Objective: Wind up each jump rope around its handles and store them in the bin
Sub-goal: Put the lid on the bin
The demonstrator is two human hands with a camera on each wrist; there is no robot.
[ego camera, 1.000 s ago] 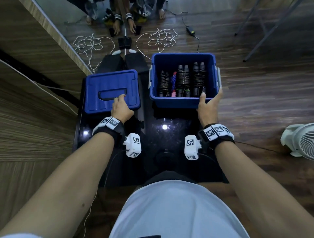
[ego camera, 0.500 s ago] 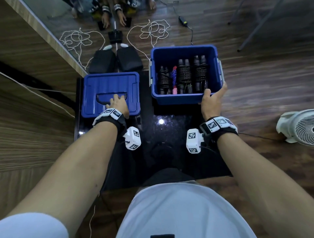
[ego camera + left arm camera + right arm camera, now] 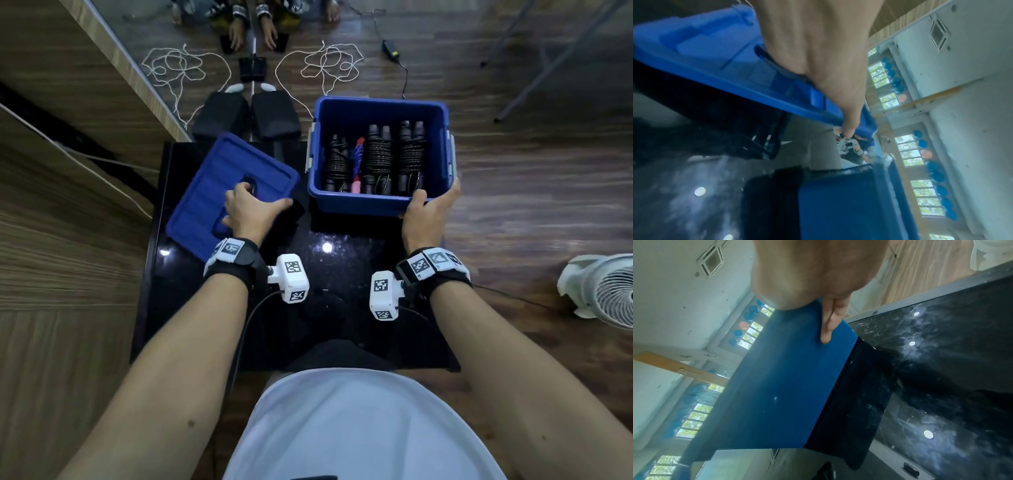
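Observation:
A blue bin (image 3: 359, 205) stands at the back right of the black table (image 3: 342, 274). Inside it lie several wound jump ropes: black ones (image 3: 378, 157) and a pink-and-blue one (image 3: 358, 161). My right hand (image 3: 436, 197) grips the bin's near right corner, thumb over the rim and fingers (image 3: 830, 324) along the outside wall (image 3: 787, 386). My left hand (image 3: 260, 198) holds the blue lid (image 3: 219, 178) by its near edge, with fingers at the handle recess. The lid is tilted and turned, left of the bin. In the left wrist view the lid (image 3: 705, 40) slants above the bin (image 3: 838, 203).
A white fan (image 3: 603, 291) sits on the wooden floor at the right. Beyond the table lie two black pads (image 3: 274, 118), loose white cord (image 3: 329, 65) and a power adapter (image 3: 390, 48). A wooden wall with a mirror runs along the left.
The lid lay flat on the table under my left hand; now it is raised, tilted and turned toward the bin. My right hand stays on the bin's corner.

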